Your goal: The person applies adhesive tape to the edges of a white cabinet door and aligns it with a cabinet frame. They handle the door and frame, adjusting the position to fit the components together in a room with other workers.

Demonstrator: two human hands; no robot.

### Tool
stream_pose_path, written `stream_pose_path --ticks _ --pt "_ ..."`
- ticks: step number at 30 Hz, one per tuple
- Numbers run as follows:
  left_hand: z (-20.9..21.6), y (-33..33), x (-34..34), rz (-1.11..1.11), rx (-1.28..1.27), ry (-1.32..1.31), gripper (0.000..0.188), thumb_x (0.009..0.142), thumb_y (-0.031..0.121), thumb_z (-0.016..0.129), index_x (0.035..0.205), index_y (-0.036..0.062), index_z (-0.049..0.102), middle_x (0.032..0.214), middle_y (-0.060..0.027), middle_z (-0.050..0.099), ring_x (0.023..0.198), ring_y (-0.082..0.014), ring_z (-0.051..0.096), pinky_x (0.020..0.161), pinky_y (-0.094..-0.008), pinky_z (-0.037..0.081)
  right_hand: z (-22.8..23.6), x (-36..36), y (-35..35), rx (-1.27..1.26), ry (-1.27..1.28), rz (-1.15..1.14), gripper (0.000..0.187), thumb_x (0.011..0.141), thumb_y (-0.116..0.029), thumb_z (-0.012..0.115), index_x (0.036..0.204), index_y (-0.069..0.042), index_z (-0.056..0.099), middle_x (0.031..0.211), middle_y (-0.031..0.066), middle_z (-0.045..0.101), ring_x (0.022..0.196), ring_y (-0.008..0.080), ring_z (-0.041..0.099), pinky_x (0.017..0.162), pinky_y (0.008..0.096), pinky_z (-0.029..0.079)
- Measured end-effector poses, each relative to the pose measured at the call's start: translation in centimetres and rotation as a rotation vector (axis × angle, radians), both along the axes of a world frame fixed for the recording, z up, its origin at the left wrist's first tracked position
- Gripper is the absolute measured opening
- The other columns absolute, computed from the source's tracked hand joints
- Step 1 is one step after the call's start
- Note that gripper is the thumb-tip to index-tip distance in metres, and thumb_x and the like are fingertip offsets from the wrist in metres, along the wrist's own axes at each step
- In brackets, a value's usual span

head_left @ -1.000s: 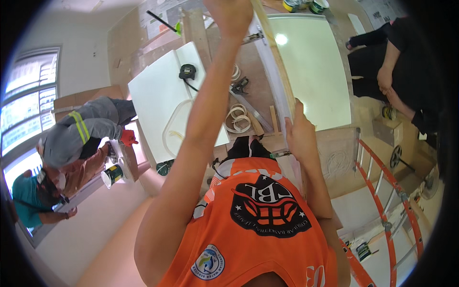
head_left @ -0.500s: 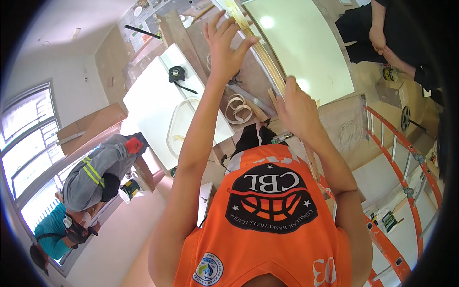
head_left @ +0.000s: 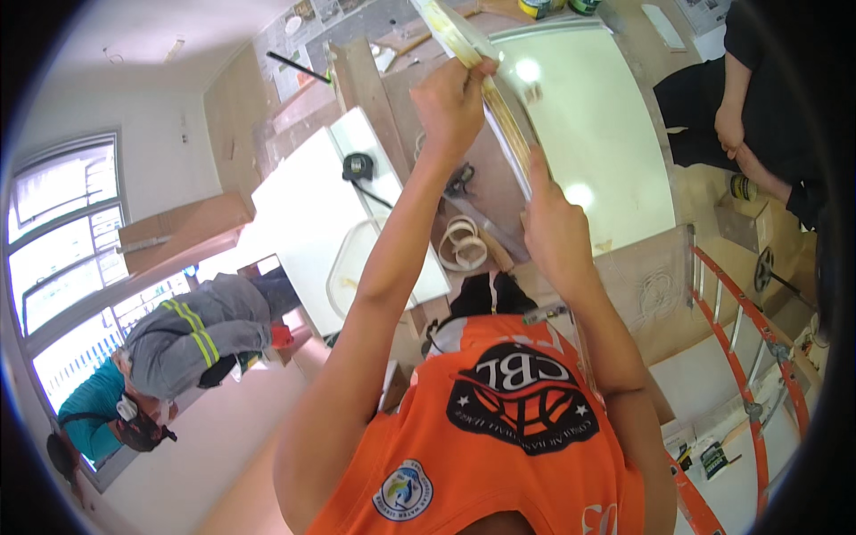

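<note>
Wooden, the board (head_left: pixel 507 121) runs beside the pale panel (head_left: pixel 597 116), the left hand (head_left: pixel 451 109) with fingers pinched on its edge, the right hand (head_left: pixel 560 230) against its nearer end, grip hidden.

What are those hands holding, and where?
The left hand grips a long board by its edge, partway along; the right hand touches its nearer part, grip hidden.
</note>
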State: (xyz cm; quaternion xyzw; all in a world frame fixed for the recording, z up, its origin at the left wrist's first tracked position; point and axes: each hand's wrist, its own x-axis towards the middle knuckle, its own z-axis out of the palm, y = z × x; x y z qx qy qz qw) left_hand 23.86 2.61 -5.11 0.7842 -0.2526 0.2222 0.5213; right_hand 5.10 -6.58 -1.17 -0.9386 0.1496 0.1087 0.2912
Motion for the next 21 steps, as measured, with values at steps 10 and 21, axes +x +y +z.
stream_pose_path --ticks 10,21 --pt "2.0 -1.1 0.7 0.004 0.05 0.45 0.021 0.088 0.026 0.077 0.082 0.0062 0.075 0.072 -0.0091 0.067 0.072 -0.0252 0.066 0.071 -0.039 0.051 0.2 0.2 -1.0 -0.023 -0.023 -0.037 0.069 0.087 -0.002 0.059 0.151 -0.004 0.033 0.093 0.0289 0.069 0.084 0.0501 0.069 0.074 0.0558 0.056" --pt "3.2 -0.8 -2.5 -0.417 0.131 0.122 0.022 0.09 0.024 0.075 0.096 0.0028 0.073 0.101 -0.0182 0.069 0.106 -0.0364 0.061 0.101 -0.0486 0.044 3.5 -5.6 -3.2 0.108 0.026 -0.118 0.066 0.093 -0.008 0.063 0.152 -0.005 0.033 0.101 0.0331 0.069 0.091 0.0528 0.067 0.076 0.0569 0.053"
